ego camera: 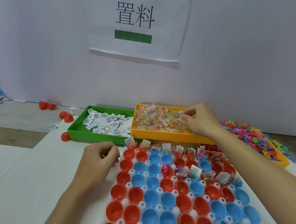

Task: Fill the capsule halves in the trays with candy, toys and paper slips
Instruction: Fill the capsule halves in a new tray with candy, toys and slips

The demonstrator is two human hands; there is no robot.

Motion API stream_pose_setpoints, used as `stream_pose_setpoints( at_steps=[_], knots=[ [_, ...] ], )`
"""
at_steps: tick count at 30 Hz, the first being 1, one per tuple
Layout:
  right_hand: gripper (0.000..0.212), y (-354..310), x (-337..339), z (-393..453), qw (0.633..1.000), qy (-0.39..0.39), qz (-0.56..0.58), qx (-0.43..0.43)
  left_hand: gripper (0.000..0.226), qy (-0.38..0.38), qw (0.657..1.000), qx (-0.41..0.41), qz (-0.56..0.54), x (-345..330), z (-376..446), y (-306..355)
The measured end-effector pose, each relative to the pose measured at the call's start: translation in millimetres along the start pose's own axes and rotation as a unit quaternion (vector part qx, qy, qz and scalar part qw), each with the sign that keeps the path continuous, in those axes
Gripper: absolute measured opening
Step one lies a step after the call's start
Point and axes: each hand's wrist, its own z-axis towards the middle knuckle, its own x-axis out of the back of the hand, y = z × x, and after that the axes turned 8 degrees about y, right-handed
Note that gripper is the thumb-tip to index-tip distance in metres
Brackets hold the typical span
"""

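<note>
Reaching far forward, your right hand [199, 120] dips into the orange tray [168, 136] and pinches one clear candy packet [179, 115] between thumb and fingertips. Your left hand [99, 158] rests on the white table [28, 181] just beside the capsule tray [157, 190], with its fingers curled in; something tiny may sit between thumb and finger, but you cannot tell what it is. You have three supply trays at the back. The green tray [80, 132] on the left holds a pile of white paper slips [106, 121] with black print, too many to count. The orange one in the middle holds a heap of see-through packets full of tiny bright candy bits. A third tray [281, 161], yellow-orange, sits on the right and is piled high with small toys [255, 138] in pink, green, blue and orange. The capsule tray is white with round bumps, and it lies right in front of you, touching the green and orange trays at its far edge. It holds red and blue capsule halves [151, 197], open side up like little cups, in eight rows you can see, about eight to a row. Most of the far row is filled, with slips and packets sticking up. In the third row five halves on the right side are filled [194, 172] too. The rest look bare inside. About five loose red halves [68, 117] lie on the table left of the green tray, and one stray slip [53, 126] lies near them. A paper sign [137, 20] hangs on the wall.
</note>
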Motion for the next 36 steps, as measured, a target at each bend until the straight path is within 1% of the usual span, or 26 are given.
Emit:
stream_pose_setpoints(
  at_steps=[2,4,9,13,15,17,19,21,23,25,29,33,36],
  knots=[
    [0.018,0.7,3.9,-3.9,0.997,0.035,0.064,-0.012,0.026,0.001,1.000,0.004,-0.003,0.3,0.2,0.0],
    [0.018,0.7,7.8,-9.1,0.990,0.038,0.134,-0.035,0.026,0.001,1.000,0.009,-0.005,0.8,0.5,0.3],
    [0.013,-2.0,13.8,-25.8,0.970,0.000,0.236,-0.056,0.026,0.004,1.000,0.016,-0.004,1.7,0.0,1.2],
    [0.007,-18.0,16.1,-41.4,0.955,-0.043,0.293,-0.021,0.026,0.019,0.999,0.020,-0.024,3.7,3.0,-0.9],
    [0.008,-29.8,15.2,-49.3,0.947,-0.071,0.314,0.003,0.032,0.026,0.998,0.025,-0.043,3.7,5.0,-1.3],
    [0.012,-41.9,12.6,-56.7,0.939,-0.101,0.328,0.028,0.037,0.033,0.994,0.041,-0.097,1.9,6.7,1.0],
    [0.017,-53.5,9.5,-63.8,0.931,-0.141,0.334,0.045,0.036,0.033,0.977,0.081,-0.192,-2.0,8.8,6.5],
    [0.019,-62.7,5.6,-70.0,0.922,-0.175,0.341,0.055,0.029,0.006,0.948,0.134,-0.288,-6.5,10.6,14.5],
    [0.018,-70.2,2.2,-74.2,0.923,-0.190,0.327,0.075,0.025,-0.036,0.925,0.166,-0.341,-10.2,10.3,20.3],
    [0.019,-75.8,-0.8,-77.1,0.928,-0.197,0.299,0.100,0.028,-0.068,0.919,0.160,-0.353,-11.6,9.2,21.8],
    [0.017,-81.3,-4.5,-80.7,0.931,-0.175,0.298,0.118,0.028,-0.081,0.932,0.125,-0.329,-7.0,10.0,20.3],
    [0.015,-82.5,-5.6,-82.0,0.931,-0.160,0.305,0.118,0.046,-0.087,0.918,0.136,-0.362,-5.9,11.3,19.4],
    [0.014,-83.0,-4.5,-83.1,0.932,-0.160,0.305,0.115,0.050,-0.084,0.922,0.124,-0.357,-7.2,11.2,20.7]
  ],
)
